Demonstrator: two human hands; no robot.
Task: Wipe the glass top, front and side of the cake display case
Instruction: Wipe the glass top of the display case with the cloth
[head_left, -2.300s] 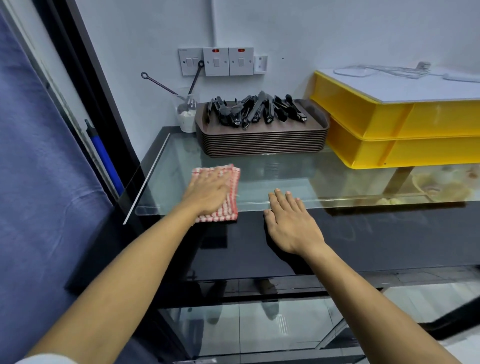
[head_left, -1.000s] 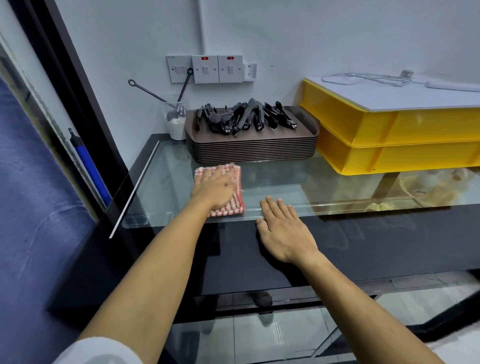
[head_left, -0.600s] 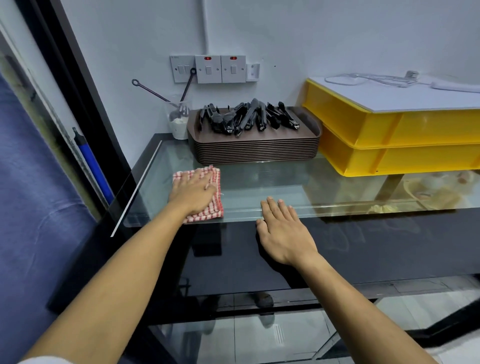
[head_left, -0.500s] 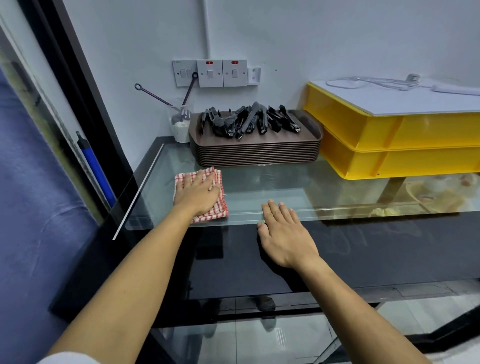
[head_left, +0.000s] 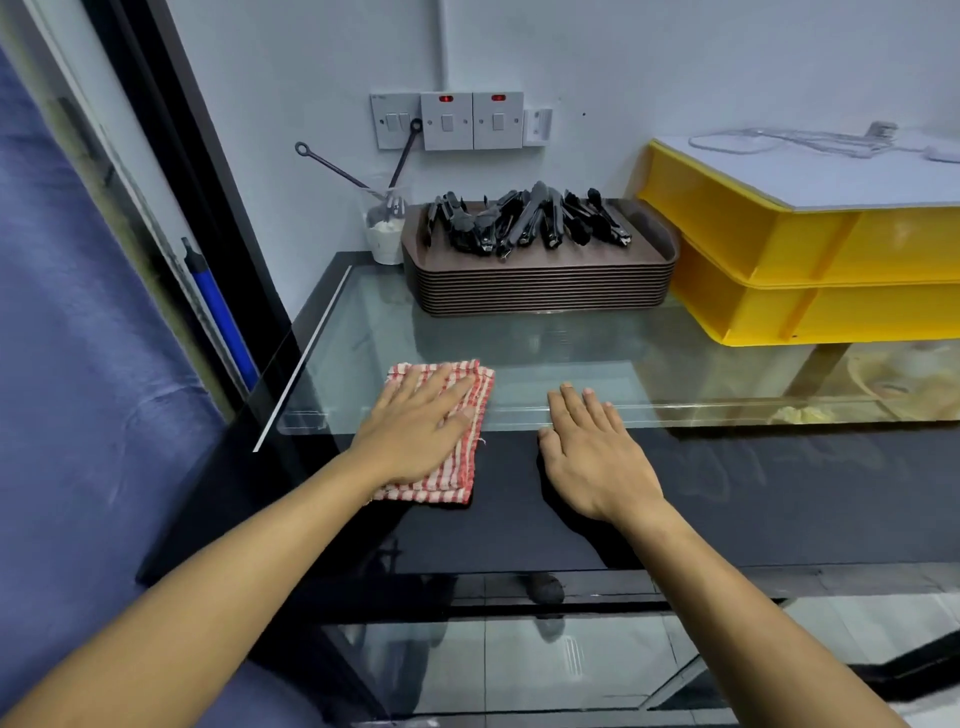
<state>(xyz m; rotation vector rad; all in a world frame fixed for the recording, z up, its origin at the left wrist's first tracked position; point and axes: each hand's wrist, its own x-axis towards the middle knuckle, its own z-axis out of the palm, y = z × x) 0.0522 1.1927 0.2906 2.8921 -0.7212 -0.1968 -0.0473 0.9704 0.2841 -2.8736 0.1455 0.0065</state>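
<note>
My left hand (head_left: 415, 431) lay flat, fingers spread, pressing the soft checked cloth (head_left: 462, 467) over the slick glass top's (head_left: 545, 353) front edge; right hand (head_left: 592, 457) open, bracing

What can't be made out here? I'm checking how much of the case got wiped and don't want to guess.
All in the head view:
- Glass top under the stack of trays and yellow crates: covered.
- Glass under the cloth, pressed flat by the left hand: hidden.
- Right hand: its palm side is out of sight.
- The case's right part: cut off by the frame edge.
- Food inside: blurred by reflections.
</note>
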